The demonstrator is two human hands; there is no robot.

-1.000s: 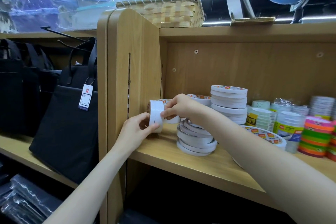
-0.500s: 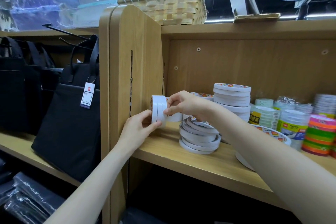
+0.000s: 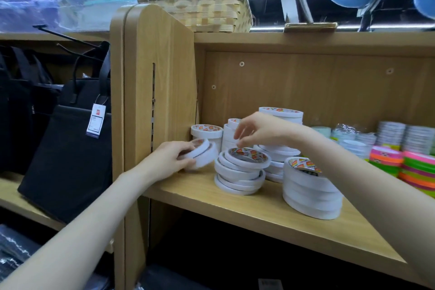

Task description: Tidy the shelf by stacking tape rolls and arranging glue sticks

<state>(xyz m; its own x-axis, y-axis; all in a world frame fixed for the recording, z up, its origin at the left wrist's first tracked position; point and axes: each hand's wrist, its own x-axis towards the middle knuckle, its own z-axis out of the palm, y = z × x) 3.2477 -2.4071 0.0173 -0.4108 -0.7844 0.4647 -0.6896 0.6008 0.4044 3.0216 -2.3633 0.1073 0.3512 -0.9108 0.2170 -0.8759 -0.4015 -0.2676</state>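
My left hand (image 3: 168,160) grips a few thin white tape rolls (image 3: 202,153), tilted and resting on the wooden shelf (image 3: 259,216) at its left corner. Behind them stands a short stack of white rolls (image 3: 206,131) against the side panel. My right hand (image 3: 256,130) hovers with spread, relaxed fingers above a leaning pile of white tape rolls (image 3: 240,173), holding nothing. A straight stack of wider rolls (image 3: 310,192) stands to the right, and a taller stack (image 3: 281,113) sits further back behind my right hand.
Bright coloured tape rolls (image 3: 416,167) and wrapped clear tapes (image 3: 357,141) fill the shelf's right side. The wooden side panel (image 3: 153,92) walls the left. A black bag (image 3: 70,148) with a price tag hangs left of it. A woven basket (image 3: 207,12) sits on top.
The rolls both hands held upright in front of the panel have come down onto the shelf. My right hand has let go and lifted to the right; my left hand still holds them.
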